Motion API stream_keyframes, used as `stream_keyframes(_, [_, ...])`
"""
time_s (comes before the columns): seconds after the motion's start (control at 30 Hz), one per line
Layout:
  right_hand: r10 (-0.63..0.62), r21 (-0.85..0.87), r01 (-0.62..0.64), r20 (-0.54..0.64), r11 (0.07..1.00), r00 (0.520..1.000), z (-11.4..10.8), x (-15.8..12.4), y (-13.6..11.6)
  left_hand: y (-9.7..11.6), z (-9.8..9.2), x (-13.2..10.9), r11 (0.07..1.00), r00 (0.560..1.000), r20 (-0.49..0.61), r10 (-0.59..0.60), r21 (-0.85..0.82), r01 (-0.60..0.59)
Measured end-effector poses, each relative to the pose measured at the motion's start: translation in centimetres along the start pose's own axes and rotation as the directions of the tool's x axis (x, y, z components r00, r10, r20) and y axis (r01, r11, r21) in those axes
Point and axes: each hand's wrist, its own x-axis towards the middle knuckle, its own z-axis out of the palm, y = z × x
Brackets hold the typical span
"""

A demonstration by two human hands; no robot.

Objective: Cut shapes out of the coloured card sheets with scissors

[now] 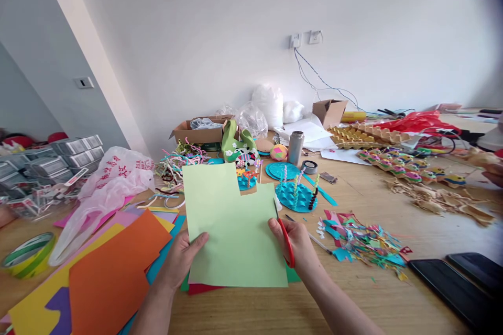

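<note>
A sheet of light green paper (231, 235) is held up in front of me, with a rectangular notch cut from its top edge. My left hand (184, 256) pinches its left side, thumb on the front. My right hand (294, 243) grips red-handled scissors (288, 251) at the sheet's right edge, the blades pointing up along it and partly hidden. Below the sheet, green and red paper edges stick out. Just beyond my right hand is a blue painted disc with bumps (294, 196), with pipe cleaners standing in it.
Orange paper (118, 272) and other coloured sheets lie at left, near a tape roll (29, 255) and a plastic bag (113, 178). At right are paper scraps (365, 241), two phones (451, 288) and painted egg-carton pieces (408, 165). A metal bottle (295, 147) stands behind.
</note>
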Motion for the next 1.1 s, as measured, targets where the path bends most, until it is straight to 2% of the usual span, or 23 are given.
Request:
stream_keyframes(0.23, [0.008,0.001,-0.008,-0.019,1.0,1.0,0.0,0.0,-0.3,0.0,-0.1,0.0,1.0,1.0,0.019,-0.014,0.004,0.014])
stream_keyframes(0.6, [0.057,0.106,-0.06,0.035,0.993,0.998,0.3,-0.1,0.4,-0.1,0.0,0.0,1.0,1.0,0.003,-0.024,0.005,0.024])
stream_keyframes(1.1, [0.018,0.006,-0.018,-0.035,1.0,0.999,-0.1,-0.1,-0.7,0.0,-0.2,-0.1,0.998,0.999,0.04,-0.036,0.044,0.034])
